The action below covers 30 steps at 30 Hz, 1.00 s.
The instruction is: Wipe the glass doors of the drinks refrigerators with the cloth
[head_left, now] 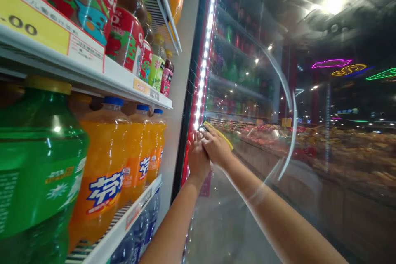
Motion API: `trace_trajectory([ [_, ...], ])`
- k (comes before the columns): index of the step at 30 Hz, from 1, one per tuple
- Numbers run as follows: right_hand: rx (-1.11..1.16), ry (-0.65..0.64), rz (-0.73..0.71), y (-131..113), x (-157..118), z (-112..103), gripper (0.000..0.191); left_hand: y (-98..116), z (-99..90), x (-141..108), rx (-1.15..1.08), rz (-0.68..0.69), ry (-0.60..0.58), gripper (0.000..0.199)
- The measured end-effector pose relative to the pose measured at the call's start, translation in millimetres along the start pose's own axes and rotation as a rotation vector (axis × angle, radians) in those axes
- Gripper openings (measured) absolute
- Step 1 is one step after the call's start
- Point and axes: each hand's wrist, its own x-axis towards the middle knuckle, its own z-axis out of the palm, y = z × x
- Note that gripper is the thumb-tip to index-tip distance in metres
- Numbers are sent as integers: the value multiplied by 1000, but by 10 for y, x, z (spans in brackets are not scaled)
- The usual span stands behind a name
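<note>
Both my hands are stretched forward to the lit edge of a glass cooler door. My right hand presses a yellow cloth against the glass beside the LED strip; the cloth's edge sticks out past the fingers. Just left of it, my left hand rests on the red and black door frame, its fingers pointing up and close to the right hand's fingertips. Whether the left hand grips anything is hidden.
Left of me, shelves hold orange soda bottles, a large green bottle and red-labelled bottles. A curved pale streak crosses the glass. Beyond it are blurred store displays and neon signs.
</note>
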Motion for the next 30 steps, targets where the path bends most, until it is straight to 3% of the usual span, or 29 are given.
trace_trajectory([
  [3, -18, 11, -92, -105, -412, 31, 33, 68, 25, -394, 13, -59, -27, 66],
  [6, -88, 75, -51, 14, -792, -128, 40, 373, 86, -524, 1, 17, -50, 68],
  [8, -141, 110, 13, 176, -882, -308, 45, 612, 112, -401, -18, 91, -45, 66],
  [11, -203, 120, 87, 402, -751, -551, 48, 849, 103, -40, -33, 162, -38, 60],
  [13, -222, 111, 111, 468, -599, -615, 47, 877, 80, 154, -40, 171, -37, 56],
  [15, -222, 105, 122, 443, -516, -581, 46, 817, 67, 196, -50, 163, -29, 55],
  [18, -216, 98, 102, 283, -654, -425, 47, 678, 91, -67, -56, 148, -4, 58],
  [22, -202, 112, 49, 135, -1205, -358, 52, 715, 188, -664, -72, 187, 38, 65],
  [24, -206, 150, 56, 187, -1491, -481, 54, 911, 234, -852, -97, 217, 44, 68],
  [26, -227, 191, 83, 320, -1699, -696, 56, 1204, 261, -884, -134, 253, 45, 69],
  [30, -242, 265, 172, 692, -1720, -1152, 61, 1787, 242, -501, -206, 330, 40, 63],
])
